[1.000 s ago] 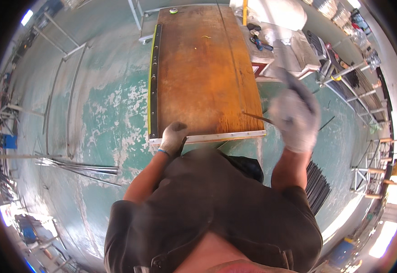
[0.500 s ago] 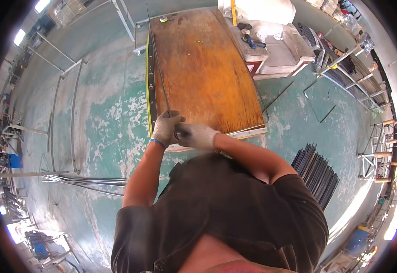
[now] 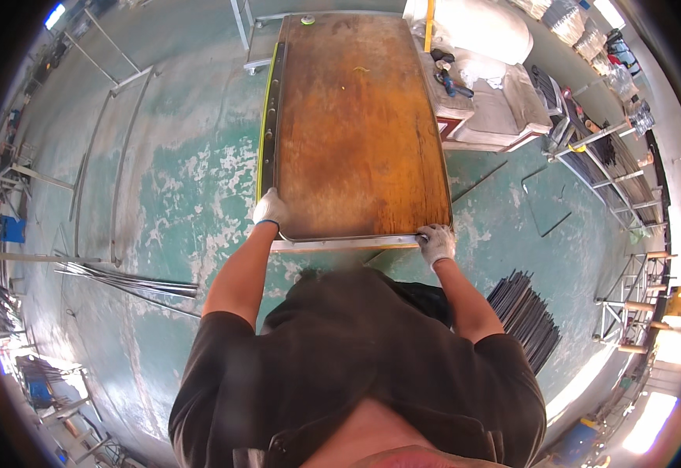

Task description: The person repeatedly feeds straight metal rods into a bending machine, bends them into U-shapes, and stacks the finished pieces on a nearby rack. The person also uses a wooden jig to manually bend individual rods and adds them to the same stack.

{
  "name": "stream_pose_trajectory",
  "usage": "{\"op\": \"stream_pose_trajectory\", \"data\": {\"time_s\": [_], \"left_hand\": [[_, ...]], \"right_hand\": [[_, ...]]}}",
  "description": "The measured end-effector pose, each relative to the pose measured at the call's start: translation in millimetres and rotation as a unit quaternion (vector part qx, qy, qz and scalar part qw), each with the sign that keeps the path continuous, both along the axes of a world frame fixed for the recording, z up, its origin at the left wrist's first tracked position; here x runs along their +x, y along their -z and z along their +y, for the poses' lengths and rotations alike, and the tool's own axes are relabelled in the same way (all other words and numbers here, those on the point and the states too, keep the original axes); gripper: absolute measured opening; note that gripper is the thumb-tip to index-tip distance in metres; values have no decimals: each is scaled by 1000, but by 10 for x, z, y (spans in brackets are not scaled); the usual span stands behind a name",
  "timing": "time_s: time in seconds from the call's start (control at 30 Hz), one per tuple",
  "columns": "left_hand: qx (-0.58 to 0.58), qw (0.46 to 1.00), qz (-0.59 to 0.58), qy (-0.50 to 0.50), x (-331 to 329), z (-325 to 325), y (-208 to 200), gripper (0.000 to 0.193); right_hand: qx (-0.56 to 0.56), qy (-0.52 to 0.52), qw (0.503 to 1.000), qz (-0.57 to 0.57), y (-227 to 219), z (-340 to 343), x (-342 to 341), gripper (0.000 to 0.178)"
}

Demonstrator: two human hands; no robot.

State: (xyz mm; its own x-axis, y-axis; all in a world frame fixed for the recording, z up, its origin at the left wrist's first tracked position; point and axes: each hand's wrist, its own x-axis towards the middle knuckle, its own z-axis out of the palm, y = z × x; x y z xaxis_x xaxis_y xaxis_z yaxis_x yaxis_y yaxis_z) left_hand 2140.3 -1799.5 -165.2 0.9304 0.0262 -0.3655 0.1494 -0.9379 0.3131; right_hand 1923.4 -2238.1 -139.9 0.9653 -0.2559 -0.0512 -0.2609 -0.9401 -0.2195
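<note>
A long rust-brown metal table (image 3: 356, 125) with a steel frame stretches away from me. My left hand (image 3: 269, 209), in a white glove, grips its near left corner. My right hand (image 3: 436, 242), also gloved, grips the near right corner at the steel edge bar (image 3: 344, 243). A yellow strip (image 3: 263, 132) runs along the table's left side. A small yellow object (image 3: 360, 70) lies on the top farther away.
The floor is worn green concrete (image 3: 184, 179). A bundle of dark steel rods (image 3: 523, 316) lies at my right, thin rods (image 3: 126, 279) at my left. White sacks and tools (image 3: 473, 54) sit beside the table's far right. Metal frames (image 3: 629, 304) stand at the right.
My right hand swung from raised at the right, across to my left hand, then out to the near right corner. My left hand shifted to the left corner.
</note>
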Motion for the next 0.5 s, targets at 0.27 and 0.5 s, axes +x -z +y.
{"op": "stream_pose_trajectory", "data": {"time_s": [0.27,0.5], "left_hand": [[-33,981,-137,135,-597,-459,-362,26],[-20,960,-99,260,-1153,-340,-228,17]], "right_hand": [[-11,-15,1000,21,216,20,131,21],[28,-72,997,3,206,260,197,15]]}}
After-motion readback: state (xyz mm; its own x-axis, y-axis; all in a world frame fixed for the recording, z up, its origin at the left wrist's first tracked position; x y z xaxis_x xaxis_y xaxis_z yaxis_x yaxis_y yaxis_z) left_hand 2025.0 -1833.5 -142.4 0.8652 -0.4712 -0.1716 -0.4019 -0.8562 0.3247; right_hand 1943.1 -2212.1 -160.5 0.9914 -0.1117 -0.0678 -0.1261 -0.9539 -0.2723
